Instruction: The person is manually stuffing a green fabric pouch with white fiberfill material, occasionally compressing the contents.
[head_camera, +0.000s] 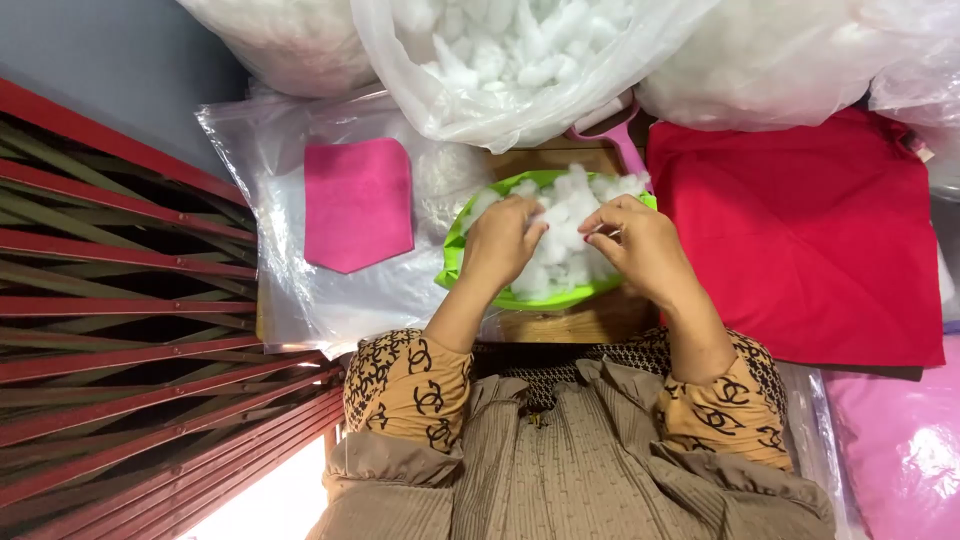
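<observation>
White stuffing (560, 235) beside pink fabric (357, 203)

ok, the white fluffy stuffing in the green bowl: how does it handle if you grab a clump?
The white stuffing looks wispy, so probably very light and squashy. Tufts likely cling and pull apart rather than lift cleanly. It is heaped above the green bowl rim, so loose bits may spill.

A pink felt piece (357, 203) lies on clear plastic (262, 150) (red cloth (800, 240) well apart)
</observation>
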